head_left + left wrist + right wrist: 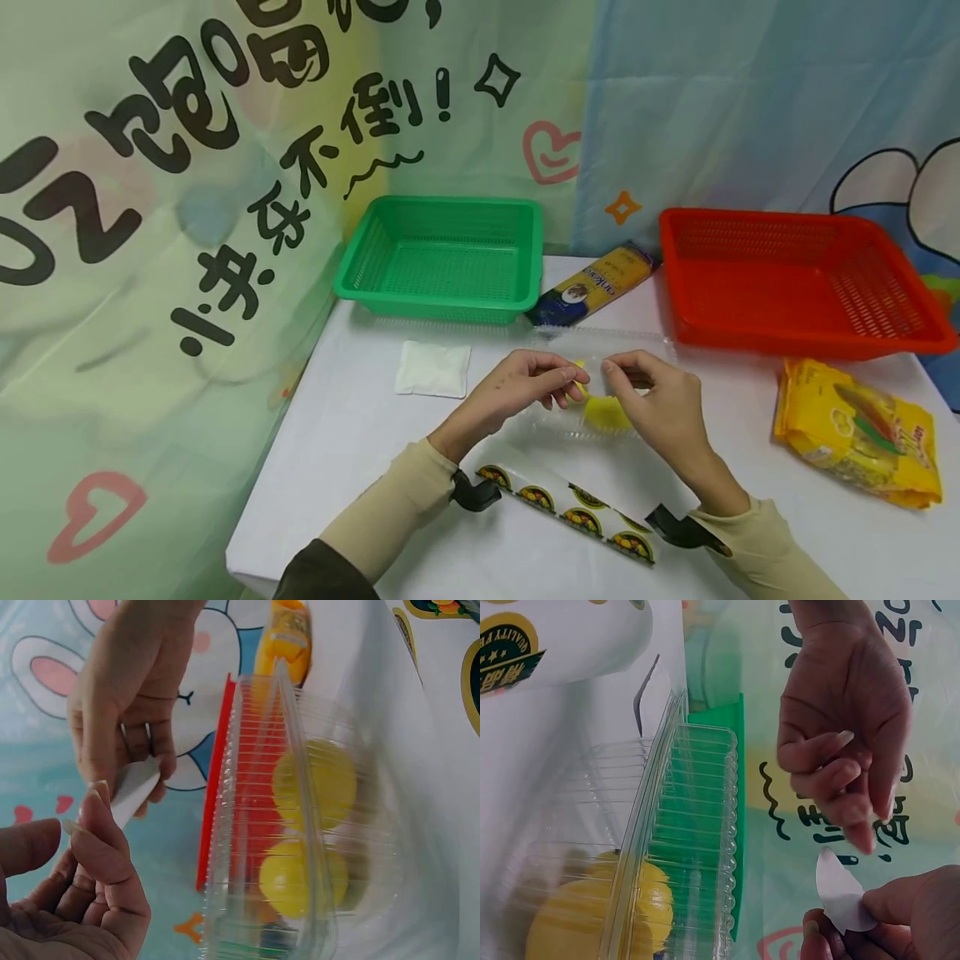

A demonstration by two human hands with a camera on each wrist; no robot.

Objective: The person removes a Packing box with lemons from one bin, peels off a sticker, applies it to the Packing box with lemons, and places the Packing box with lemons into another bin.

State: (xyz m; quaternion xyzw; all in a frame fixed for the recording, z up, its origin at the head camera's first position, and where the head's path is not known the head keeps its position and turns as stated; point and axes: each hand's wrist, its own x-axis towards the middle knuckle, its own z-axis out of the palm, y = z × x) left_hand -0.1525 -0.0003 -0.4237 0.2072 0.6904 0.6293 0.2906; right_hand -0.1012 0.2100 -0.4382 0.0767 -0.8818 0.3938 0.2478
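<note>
fingers of the right hand (660, 400) are pinching a small white sticker (844, 896); the right wrist view is showing it clamped between thumb and fingertips (874, 904), curling upward. fingers of the left hand (517, 385) are curling loosely just beside it, and in the left wrist view the thumb and forefinger (101, 825) are standing slightly apart, closing on nothing, with the sticker's edge just past their tips.

just beyond and below the fingertips, a clear plastic box (592, 392) is lying on the table (360, 467), holding two yellow round things (311, 784). the head view is showing only a patch of yellow between the hands; the left wrist view is showing both pieces inside the ribbed box. the right wrist view is showing the box lid slightly raised along one edge; the head view is not making that clear.

nearer the person than the fingers, a long printed label strip (570, 510) is lying across the white table. beyond the left fingers, a white pouch (433, 368) is lying flat, and farther on a green basket (446, 254) is standing. beyond the right fingers, a blue and yellow packet (592, 283) is lying between the green basket and a red basket (795, 279). a yellow snack bag (858, 429) is lying well off to the right. cartoon-printed cloths (150, 208) are hanging behind the table.
</note>
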